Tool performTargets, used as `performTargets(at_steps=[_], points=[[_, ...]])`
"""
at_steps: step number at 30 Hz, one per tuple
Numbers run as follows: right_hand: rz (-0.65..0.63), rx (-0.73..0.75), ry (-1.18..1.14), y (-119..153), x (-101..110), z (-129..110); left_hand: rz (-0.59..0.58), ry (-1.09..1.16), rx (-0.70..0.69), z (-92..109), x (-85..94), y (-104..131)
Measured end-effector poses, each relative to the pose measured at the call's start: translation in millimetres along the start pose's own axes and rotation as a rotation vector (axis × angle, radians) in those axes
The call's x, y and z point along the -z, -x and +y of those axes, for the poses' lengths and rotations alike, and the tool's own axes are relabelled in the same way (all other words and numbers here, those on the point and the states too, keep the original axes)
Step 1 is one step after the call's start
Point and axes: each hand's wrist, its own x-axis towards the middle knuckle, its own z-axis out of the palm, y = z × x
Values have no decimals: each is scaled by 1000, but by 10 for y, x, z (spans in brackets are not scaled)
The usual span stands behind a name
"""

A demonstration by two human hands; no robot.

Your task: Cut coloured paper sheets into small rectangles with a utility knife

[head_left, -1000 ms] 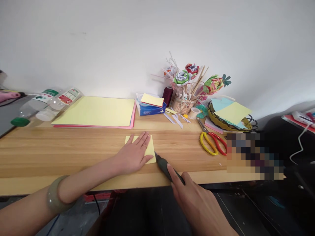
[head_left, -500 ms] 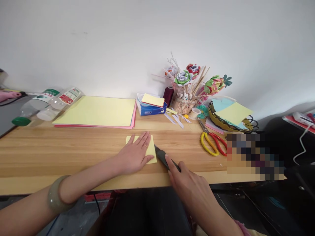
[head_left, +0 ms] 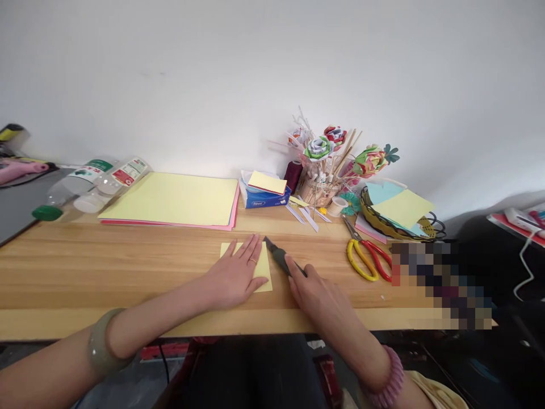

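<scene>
Yellow paper: flat under my left hand, palm open.
Knife: gripped in my right hand, at paper's edge.
Tissue pack: blue, label unreadable.

Paper square pinned at the near middle of the desk

The left hand lay flat on a small paper square on the wooden desk; the right hand held a craft knife along the square's right edge. Behind them a stack of paper sheets lay to the left, with bottles further left. A tissue pack sat right of the stack, then a holder of paper flowers, then a wire basket holding paper. Scissors lay in front of the basket.
</scene>
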Motion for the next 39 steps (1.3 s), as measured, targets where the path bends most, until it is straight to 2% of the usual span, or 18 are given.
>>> performTargets(at_steps=[6,9,11,12,13,14,16,18,20,24,26,28,32,39], points=[[72,-24,-110,-174,-36,170,66,56,-15,-38,-72,-10],[110,-56,-192,-84,-116,289,168,230,122,-115,-73,-71],[125,-80,-235,26,-184,381,227,343,226,-209,3,-80],[143,-84,-274,87,-218,428,235,369,225,-268,65,-64],[171,-83,-329,149,-250,471,245,385,205,-333,137,-35],[205,-78,-394,210,-277,508,233,428,83,-399,212,6],[266,-59,-527,317,-313,556,71,449,-188,-515,338,103],[278,-37,-608,402,-321,565,-65,364,-299,-573,392,197],[263,-21,-639,464,-310,543,-98,212,-274,-542,376,273],[256,-12,-647,549,-291,463,32,-140,-40,-276,294,375],[256,5,-648,584,-291,424,59,-217,35,-165,286,394],[242,28,-648,616,-288,390,97,-180,-13,-139,285,387],[182,68,-634,669,-266,357,133,38,-166,-231,239,327],[216,177,-556,755,-303,420,60,177,-99,-225,180,283]])
